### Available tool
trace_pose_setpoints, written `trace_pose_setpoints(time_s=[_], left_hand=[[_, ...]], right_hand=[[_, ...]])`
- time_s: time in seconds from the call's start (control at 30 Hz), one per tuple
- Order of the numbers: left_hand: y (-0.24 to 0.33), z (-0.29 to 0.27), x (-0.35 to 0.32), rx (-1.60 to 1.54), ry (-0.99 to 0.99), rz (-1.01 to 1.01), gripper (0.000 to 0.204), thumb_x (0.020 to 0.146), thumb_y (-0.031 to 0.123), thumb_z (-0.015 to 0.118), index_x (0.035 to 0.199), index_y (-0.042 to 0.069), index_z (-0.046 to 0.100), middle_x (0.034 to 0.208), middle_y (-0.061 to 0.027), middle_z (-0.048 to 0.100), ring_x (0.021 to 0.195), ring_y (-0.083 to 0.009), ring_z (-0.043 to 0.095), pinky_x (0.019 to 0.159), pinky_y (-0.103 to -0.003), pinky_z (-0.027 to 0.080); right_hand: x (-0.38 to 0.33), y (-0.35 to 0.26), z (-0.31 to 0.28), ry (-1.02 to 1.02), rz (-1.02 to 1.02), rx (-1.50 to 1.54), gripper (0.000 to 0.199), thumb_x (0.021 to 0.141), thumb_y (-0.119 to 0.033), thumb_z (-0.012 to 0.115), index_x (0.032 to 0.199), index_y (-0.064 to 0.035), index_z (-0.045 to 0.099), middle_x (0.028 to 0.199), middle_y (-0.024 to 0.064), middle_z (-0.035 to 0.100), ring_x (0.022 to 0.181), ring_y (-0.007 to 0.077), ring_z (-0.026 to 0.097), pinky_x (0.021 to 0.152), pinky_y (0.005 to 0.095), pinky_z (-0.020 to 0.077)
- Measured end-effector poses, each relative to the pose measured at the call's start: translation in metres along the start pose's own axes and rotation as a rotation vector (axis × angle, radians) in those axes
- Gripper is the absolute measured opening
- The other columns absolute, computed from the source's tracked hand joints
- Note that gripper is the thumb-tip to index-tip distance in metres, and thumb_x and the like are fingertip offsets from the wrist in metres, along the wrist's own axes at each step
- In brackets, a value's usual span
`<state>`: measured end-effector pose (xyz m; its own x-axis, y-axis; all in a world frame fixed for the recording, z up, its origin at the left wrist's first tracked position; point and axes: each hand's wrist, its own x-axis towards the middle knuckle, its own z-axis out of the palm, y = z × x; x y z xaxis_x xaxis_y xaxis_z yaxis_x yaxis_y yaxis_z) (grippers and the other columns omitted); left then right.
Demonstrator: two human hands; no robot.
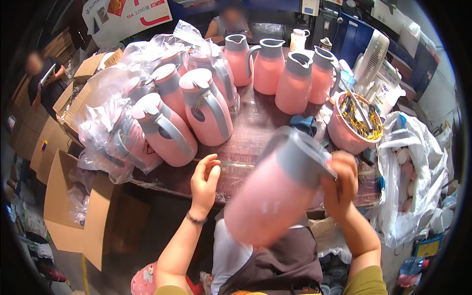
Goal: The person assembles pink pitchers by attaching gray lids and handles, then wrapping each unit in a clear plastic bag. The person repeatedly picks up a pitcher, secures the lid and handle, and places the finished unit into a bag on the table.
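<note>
A pink jug (275,191) with a grey collar and grey handle hangs tilted over my lap, blurred by motion. My right hand (340,184) is closed on its grey rim, on the side away from the handle. To the left of the jug, my left hand (204,184) is raised with nothing in it, the thumb and fingers apart. Just beyond that hand, a lidded pink jug (169,132) leans on the table, beside another lidded jug (209,110). Several more stand behind, some wrapped in clear plastic bags (105,132).
Several lidless jugs (294,86) stand at the back of the dark red table (246,167). On the right are a pink bucket (346,128) of yellow-black ties and a white sack (418,191). An open carton (73,211) stands lower left. Two people are beyond the table.
</note>
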<state>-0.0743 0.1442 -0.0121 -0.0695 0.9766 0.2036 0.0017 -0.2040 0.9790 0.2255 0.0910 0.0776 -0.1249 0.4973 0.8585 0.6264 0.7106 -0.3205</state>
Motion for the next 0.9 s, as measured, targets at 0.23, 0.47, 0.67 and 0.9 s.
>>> trace_pose_setpoints(time_s=[0.23, 0.47, 0.67, 0.9], left_hand=[[0.124, 0.062, -0.101, 0.697, -0.912, 0.262, 0.057, 0.071, 0.043, 0.078, 0.109, 0.003, 0.063, 0.131, -0.0223, 0.051, 0.114, -0.0360, 0.056, 0.093, -0.042, 0.047], [0.095, 0.046, -0.099, 0.653, -0.722, -0.254, 0.028, 0.079, 0.023, 0.068, 0.086, -0.004, 0.067, 0.092, -0.0108, 0.067, 0.082, -0.0196, 0.062, 0.075, -0.031, 0.048], [0.073, 0.070, -0.080, 0.396, -0.886, -0.121, 0.065, 0.082, 0.049, 0.060, 0.116, -0.006, 0.058, 0.138, -0.0189, 0.044, 0.126, -0.0252, 0.043, 0.106, -0.034, 0.028], [0.057, 0.062, -0.052, 0.670, -0.807, -0.613, 0.058, 0.085, 0.042, 0.061, 0.120, -0.004, 0.056, 0.108, -0.0048, 0.061, 0.102, -0.0138, 0.054, 0.093, -0.027, 0.038]], right_hand=[[-0.081, -0.088, -0.031, -0.312, 0.288, 0.282, 0.028, 0.076, -0.008, 0.075, 0.101, -0.0049, 0.063, 0.094, 0.0129, 0.061, 0.083, 0.0296, 0.063, 0.068, 0.0370, 0.0534], [-0.211, -0.051, -0.161, -0.201, 1.046, 0.117, 0.034, 0.087, -0.018, 0.064, 0.117, -0.0038, 0.058, 0.111, 0.0115, 0.059, 0.088, 0.0204, 0.063, 0.080, 0.0322, 0.0494], [-0.499, -0.076, -0.175, -0.449, 1.655, -0.211, 0.040, 0.086, -0.030, 0.058, 0.116, -0.0026, 0.061, 0.113, 0.0205, 0.063, 0.104, 0.0337, 0.061, 0.088, 0.0405, 0.0480], [-0.586, -0.083, -0.131, -0.661, 1.935, 0.543, 0.042, 0.080, -0.036, 0.059, 0.107, -0.0050, 0.069, 0.104, 0.0191, 0.068, 0.098, 0.0333, 0.064, 0.085, 0.0387, 0.0499]])
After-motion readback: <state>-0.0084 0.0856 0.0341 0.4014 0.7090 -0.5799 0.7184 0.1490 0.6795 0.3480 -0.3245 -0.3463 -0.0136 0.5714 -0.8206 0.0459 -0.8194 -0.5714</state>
